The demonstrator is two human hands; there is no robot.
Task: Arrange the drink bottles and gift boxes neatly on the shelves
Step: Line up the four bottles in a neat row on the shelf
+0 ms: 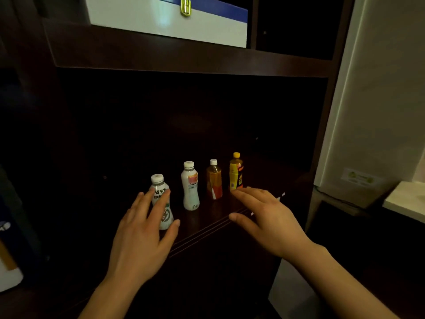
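Several drink bottles stand upright in a row on the dark wooden shelf (213,223): a white and green bottle (158,187), a white bottle with a pink label (190,186), an amber tea bottle (214,179) and a yellow bottle (236,172). My left hand (142,229) is spread with straight fingers in front of the white and green bottle, its fingertips over the label. My right hand (269,217) is open with straight fingers, hovering in front of the yellow bottle and holding nothing. A white and blue gift box (165,17) with a gold clasp sits on the shelf above.
The shelf unit's dark right post (322,143) borders a pale wall (379,100) and a light counter (407,201). A white and blue object (9,256) sits at the far left edge. The shelf's left part is dark.
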